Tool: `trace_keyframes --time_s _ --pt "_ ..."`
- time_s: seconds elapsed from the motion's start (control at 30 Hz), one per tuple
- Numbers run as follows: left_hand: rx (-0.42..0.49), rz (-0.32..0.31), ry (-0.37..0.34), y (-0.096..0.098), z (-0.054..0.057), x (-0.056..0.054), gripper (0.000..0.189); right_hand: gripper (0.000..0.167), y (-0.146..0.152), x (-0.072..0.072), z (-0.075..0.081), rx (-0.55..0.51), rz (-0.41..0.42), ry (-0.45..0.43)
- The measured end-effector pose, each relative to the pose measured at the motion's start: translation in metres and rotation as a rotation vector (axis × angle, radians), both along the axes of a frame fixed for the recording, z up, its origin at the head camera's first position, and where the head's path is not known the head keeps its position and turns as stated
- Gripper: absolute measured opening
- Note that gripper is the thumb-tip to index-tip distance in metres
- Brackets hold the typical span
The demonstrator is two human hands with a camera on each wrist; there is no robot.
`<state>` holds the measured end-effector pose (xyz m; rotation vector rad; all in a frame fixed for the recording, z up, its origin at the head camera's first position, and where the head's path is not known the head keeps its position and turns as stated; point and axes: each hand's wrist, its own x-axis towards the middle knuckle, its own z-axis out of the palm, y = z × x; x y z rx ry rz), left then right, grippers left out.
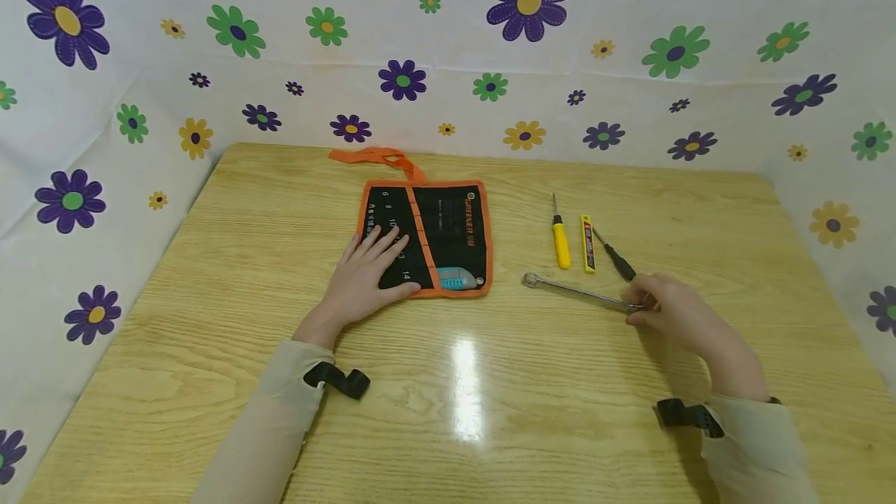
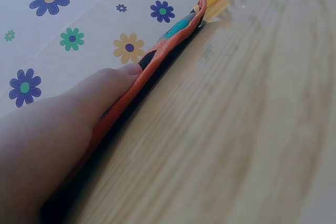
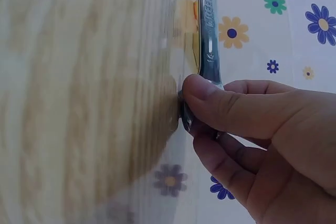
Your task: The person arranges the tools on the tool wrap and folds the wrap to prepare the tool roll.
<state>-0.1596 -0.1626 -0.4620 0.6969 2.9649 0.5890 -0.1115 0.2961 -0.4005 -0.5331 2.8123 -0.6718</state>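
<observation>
My left hand (image 1: pixel 365 271) lies with spread fingers on a black tool pouch (image 1: pixel 455 216) with orange trim, thumb along its front edge. A teal and grey utility knife (image 1: pixel 458 278) sits in the pouch's lower right pocket area. In my right hand (image 1: pixel 672 309), thumb and fingers pinch one end of a silver combination wrench (image 1: pixel 584 290). The right wrist view shows the wrench (image 3: pixel 209 35) close up, stamped 14, its gripped end partly hidden by the thumb. The wrench's ring end points left, towards the pouch.
Behind the wrench lie a yellow-handled screwdriver (image 1: pixel 561 243), a narrow yellow and red pack (image 1: pixel 588 243) and a black-handled screwdriver (image 1: pixel 617 261). An orange tie strap (image 1: pixel 378 155) trails from the pouch's far edge. Flower-patterned cloth (image 1: pixel 448 37) hangs behind the wooden table (image 1: pixel 266 201).
</observation>
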Motion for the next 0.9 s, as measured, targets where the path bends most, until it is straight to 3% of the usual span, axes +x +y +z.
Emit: trace_keyframes --time_s 0.27,0.47,0.7,0.9 --pt "-0.002 0.010 -0.004 0.000 0.000 0.000 0.088 0.014 -0.003 0.006 0.001 -0.040 -0.027 0.068" --pt "-0.013 0.011 -0.018 -0.001 0.000 0.001 0.088 0.008 -0.013 0.012 0.004 -0.069 -0.064 0.262" --pt "-0.013 0.015 -0.014 -0.001 0.000 0.001 0.087 0.014 -0.030 0.011 0.017 -0.149 -0.126 0.258" --pt "-0.003 0.009 -0.010 0.000 0.002 0.001 0.088 0.015 -0.048 0.006 0.020 -0.274 -0.195 0.343"
